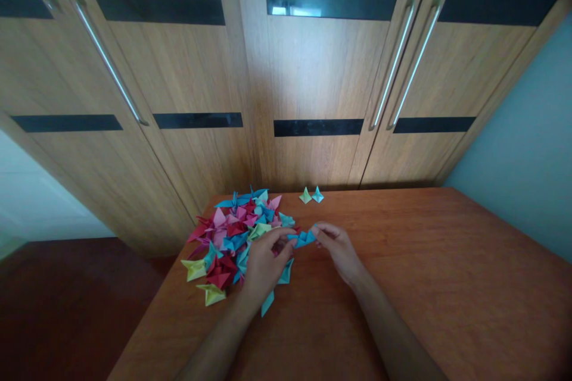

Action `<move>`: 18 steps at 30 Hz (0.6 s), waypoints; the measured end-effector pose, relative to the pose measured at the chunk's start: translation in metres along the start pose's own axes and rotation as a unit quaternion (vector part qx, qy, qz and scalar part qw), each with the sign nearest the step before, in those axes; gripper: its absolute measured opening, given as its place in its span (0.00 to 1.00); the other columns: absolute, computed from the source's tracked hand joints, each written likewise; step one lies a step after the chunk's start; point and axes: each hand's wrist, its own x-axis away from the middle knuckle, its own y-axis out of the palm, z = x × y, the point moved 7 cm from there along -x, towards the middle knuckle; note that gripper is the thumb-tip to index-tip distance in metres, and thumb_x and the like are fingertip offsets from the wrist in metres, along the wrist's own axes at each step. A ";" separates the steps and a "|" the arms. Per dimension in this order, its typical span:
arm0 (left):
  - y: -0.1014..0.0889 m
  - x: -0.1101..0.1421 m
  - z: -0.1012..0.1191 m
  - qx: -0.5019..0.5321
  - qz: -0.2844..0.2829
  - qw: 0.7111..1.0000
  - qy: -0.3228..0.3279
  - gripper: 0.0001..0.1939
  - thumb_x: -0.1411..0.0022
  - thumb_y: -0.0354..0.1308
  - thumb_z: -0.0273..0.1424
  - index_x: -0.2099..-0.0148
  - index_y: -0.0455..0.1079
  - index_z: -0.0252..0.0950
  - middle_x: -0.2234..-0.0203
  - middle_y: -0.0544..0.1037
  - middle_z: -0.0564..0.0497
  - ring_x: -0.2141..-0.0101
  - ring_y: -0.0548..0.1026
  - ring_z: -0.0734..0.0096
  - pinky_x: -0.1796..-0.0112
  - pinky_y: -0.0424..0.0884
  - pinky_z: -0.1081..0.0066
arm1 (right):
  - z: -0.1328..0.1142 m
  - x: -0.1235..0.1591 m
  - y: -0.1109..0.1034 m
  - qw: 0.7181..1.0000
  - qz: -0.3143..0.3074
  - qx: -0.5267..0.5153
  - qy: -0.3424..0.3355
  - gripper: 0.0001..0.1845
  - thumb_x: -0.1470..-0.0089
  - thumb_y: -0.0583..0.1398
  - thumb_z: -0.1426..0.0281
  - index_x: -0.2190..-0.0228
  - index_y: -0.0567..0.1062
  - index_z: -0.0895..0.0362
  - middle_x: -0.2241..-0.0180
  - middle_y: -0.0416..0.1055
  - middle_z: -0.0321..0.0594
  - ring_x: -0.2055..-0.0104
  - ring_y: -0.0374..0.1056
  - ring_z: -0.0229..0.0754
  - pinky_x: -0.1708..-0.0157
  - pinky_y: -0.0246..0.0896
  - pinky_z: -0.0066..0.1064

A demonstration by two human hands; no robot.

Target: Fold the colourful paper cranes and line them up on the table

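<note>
Between my two hands is a blue folded paper origami piece [304, 239], pinched at both ends just above the table. The fingers of my left hand [267, 259] close on its left end, and that hand covers part of a heap of origami pieces [236, 228]. My right hand [336, 249] grips the right end between thumb and fingertips. The heap holds pink, red, blue, yellow and pale green folded paper. Two small origami pieces, one pale green [305, 195] and one light blue [317, 194], stand side by side near the table's back edge.
The brown wooden table [438, 274] reaches back to a wooden wardrobe [319, 71] with metal handles and dark panels. A bluish wall [527, 149] is on the right. Dark floor [75, 303] lies left of the table edge.
</note>
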 end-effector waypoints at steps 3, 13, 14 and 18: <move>0.003 0.001 -0.001 0.026 -0.015 0.999 -0.012 0.10 0.41 0.55 0.30 0.57 0.72 0.39 0.73 0.78 0.53 0.74 0.75 0.73 0.70 0.71 0.75 | 0.002 -0.001 -0.004 1.000 0.011 -0.010 0.011 0.14 0.52 0.62 0.57 0.72 0.77 0.56 0.74 0.69 0.35 0.73 0.59 0.35 0.73 0.55 0.26; 0.023 0.005 0.003 0.192 -0.118 0.973 -0.053 0.08 0.42 0.56 0.31 0.60 0.70 0.35 0.71 0.78 0.51 0.72 0.76 0.72 0.67 0.71 0.74 | 0.019 -0.005 -0.016 0.992 0.055 -0.103 0.043 0.15 0.55 0.64 0.57 0.72 0.77 0.56 0.75 0.68 0.35 0.74 0.58 0.33 0.74 0.52 0.25; 0.025 0.006 0.003 0.211 -0.120 0.968 -0.062 0.08 0.42 0.57 0.31 0.60 0.70 0.35 0.72 0.78 0.51 0.72 0.76 0.72 0.68 0.71 0.74 | 0.020 -0.005 -0.015 0.991 0.049 -0.115 0.048 0.14 0.56 0.64 0.58 0.73 0.77 0.56 0.75 0.68 0.35 0.74 0.58 0.33 0.74 0.53 0.25; 0.027 0.006 0.002 0.262 -0.112 0.954 -0.098 0.09 0.45 0.59 0.32 0.61 0.70 0.34 0.71 0.79 0.50 0.72 0.76 0.72 0.69 0.71 0.75 | 0.018 -0.004 -0.012 0.985 0.037 -0.158 0.056 0.12 0.56 0.65 0.59 0.73 0.77 0.56 0.75 0.68 0.35 0.73 0.58 0.33 0.73 0.54 0.25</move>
